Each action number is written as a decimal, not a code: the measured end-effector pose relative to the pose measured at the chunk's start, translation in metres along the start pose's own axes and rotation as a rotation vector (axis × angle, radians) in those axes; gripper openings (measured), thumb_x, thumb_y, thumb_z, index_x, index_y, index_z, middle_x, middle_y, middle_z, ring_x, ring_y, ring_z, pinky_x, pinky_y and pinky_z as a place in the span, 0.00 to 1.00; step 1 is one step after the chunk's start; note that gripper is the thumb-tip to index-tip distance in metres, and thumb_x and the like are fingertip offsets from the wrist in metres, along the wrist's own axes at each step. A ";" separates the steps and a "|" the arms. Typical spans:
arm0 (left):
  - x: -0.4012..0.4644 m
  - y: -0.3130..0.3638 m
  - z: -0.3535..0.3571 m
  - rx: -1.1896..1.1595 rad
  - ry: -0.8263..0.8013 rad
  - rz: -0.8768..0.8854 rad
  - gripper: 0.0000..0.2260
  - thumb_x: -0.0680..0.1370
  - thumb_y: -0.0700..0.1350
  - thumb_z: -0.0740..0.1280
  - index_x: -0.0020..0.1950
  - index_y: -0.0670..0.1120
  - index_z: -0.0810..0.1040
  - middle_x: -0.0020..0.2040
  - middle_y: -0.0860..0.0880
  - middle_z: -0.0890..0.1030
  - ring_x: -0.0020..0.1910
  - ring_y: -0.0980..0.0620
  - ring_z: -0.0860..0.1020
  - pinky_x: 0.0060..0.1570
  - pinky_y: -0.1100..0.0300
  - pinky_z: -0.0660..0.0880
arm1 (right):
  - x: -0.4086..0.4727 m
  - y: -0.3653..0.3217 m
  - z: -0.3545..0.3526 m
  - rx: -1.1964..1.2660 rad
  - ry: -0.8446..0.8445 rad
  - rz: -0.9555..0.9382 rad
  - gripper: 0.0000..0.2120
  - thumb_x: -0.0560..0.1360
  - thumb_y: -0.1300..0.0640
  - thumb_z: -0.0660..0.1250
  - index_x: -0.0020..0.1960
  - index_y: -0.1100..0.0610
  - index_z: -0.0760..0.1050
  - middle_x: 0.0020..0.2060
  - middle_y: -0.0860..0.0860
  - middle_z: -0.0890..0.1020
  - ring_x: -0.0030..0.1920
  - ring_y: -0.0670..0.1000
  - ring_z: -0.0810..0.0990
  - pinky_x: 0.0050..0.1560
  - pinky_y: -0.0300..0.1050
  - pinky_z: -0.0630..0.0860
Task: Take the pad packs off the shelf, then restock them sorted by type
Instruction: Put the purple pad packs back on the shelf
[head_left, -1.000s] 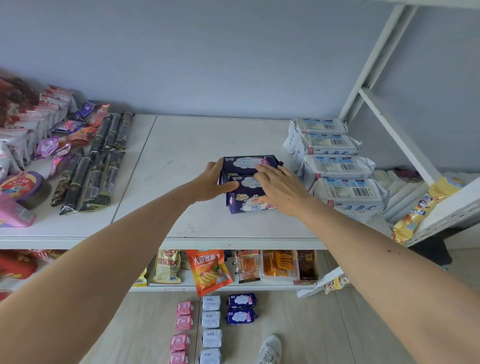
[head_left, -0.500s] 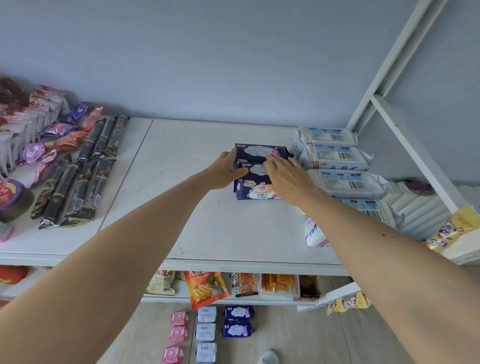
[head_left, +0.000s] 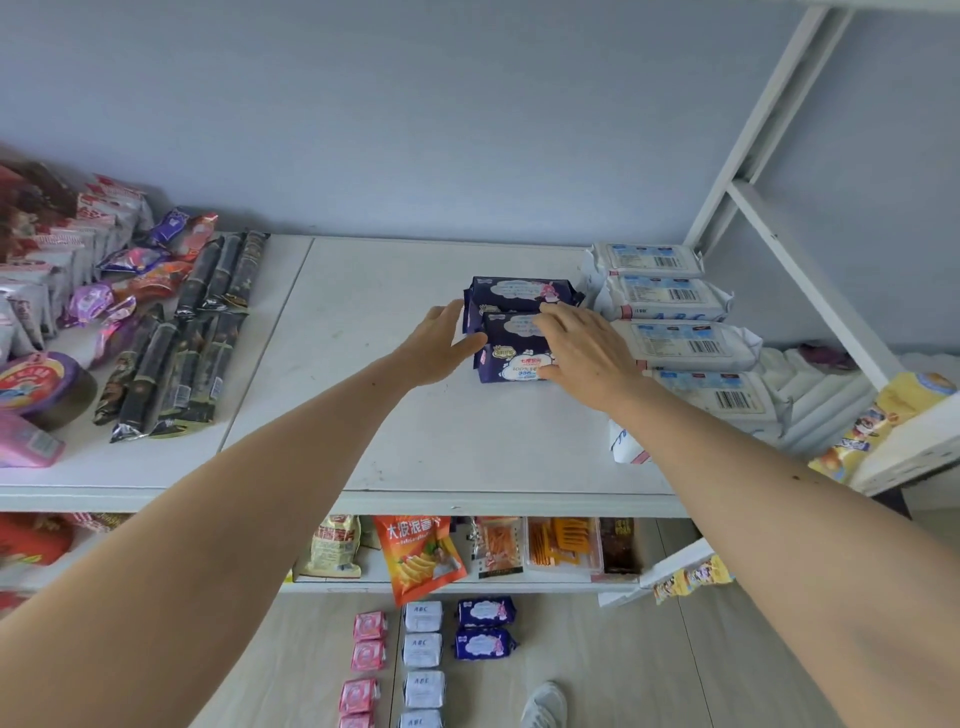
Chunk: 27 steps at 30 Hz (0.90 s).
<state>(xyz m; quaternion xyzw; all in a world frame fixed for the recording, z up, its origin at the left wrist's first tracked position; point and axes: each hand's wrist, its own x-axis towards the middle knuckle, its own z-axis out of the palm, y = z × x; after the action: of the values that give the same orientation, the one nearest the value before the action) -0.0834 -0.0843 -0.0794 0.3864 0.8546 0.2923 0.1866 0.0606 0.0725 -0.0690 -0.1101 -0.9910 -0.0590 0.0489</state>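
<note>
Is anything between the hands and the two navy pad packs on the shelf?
Nothing visible. The left hand is at the left side of the navy pad packs, and the right hand lies on the front pack, beside the white ABC packs.

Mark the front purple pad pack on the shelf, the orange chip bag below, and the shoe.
front purple pad pack (head_left: 511, 349): head view, top face.
orange chip bag (head_left: 421, 558): head view, middle.
shoe (head_left: 544, 705): head view, upper.

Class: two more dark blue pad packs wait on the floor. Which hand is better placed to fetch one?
Probably left: the left hand only touches the side of the dark blue packs with spread fingers, while the right hand lies on top, steadying them.
</note>
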 end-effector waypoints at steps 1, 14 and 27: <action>-0.005 -0.002 0.002 0.010 0.028 0.006 0.24 0.81 0.52 0.58 0.74 0.46 0.59 0.72 0.44 0.63 0.70 0.46 0.65 0.59 0.57 0.63 | -0.007 -0.004 -0.001 0.011 0.030 0.002 0.28 0.73 0.54 0.72 0.67 0.61 0.66 0.70 0.56 0.67 0.69 0.57 0.67 0.69 0.51 0.63; -0.106 -0.012 0.068 -0.075 0.284 0.189 0.12 0.80 0.46 0.61 0.62 0.45 0.75 0.61 0.47 0.75 0.55 0.51 0.77 0.50 0.58 0.75 | -0.119 -0.056 0.029 0.185 0.288 0.028 0.10 0.73 0.62 0.70 0.53 0.62 0.78 0.54 0.55 0.79 0.51 0.57 0.79 0.50 0.52 0.75; -0.225 -0.067 0.213 -0.006 0.510 0.193 0.08 0.78 0.42 0.63 0.53 0.42 0.79 0.52 0.45 0.77 0.49 0.47 0.76 0.47 0.56 0.74 | -0.251 -0.076 0.150 0.398 0.374 -0.107 0.06 0.76 0.60 0.66 0.49 0.61 0.80 0.51 0.55 0.80 0.49 0.56 0.79 0.49 0.50 0.75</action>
<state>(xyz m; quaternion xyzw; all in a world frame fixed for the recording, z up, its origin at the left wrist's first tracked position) 0.1377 -0.2176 -0.2630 0.3793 0.8325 0.3991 -0.0622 0.2748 -0.0353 -0.2532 -0.0329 -0.9613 0.1148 0.2483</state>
